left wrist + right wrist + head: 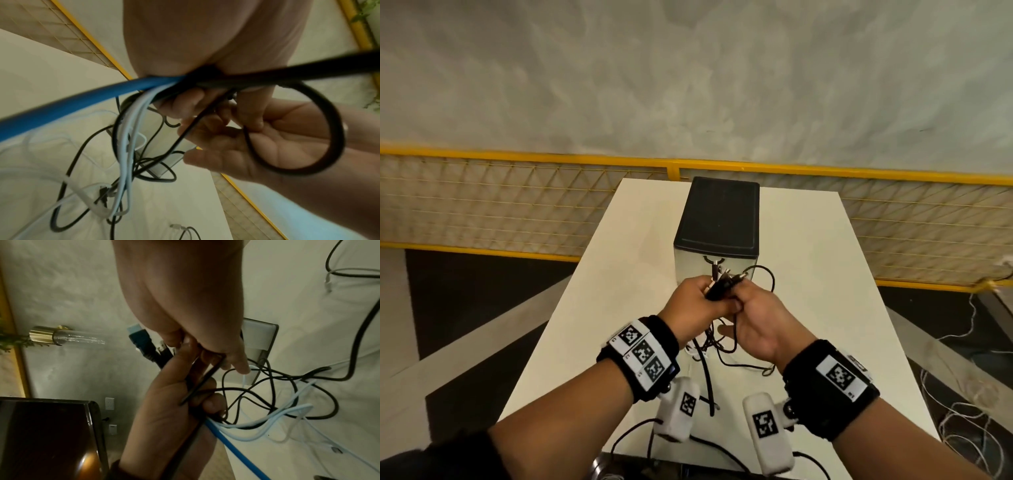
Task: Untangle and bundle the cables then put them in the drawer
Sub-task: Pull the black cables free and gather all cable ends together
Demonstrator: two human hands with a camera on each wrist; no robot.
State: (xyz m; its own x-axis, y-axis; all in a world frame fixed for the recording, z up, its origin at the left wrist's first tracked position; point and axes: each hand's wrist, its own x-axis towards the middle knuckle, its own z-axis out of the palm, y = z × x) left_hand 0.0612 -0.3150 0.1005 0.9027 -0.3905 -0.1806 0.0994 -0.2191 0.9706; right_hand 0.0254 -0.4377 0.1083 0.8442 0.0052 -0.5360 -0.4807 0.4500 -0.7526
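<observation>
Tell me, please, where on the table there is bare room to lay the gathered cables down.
The table is bare to the right of the drawer unit, out to its right edge, and to the left of it, down past the left hand. It is crowded under both hands and toward the near edge, where loose cables trail.

The drawer box [717, 219] stands just beyond my hands, blocking the way straight ahead. Bare table [825, 260] lies open on both sides of it. Below my wrists, loose cables [709, 346] trail across the near table, cluttering that stretch.
</observation>
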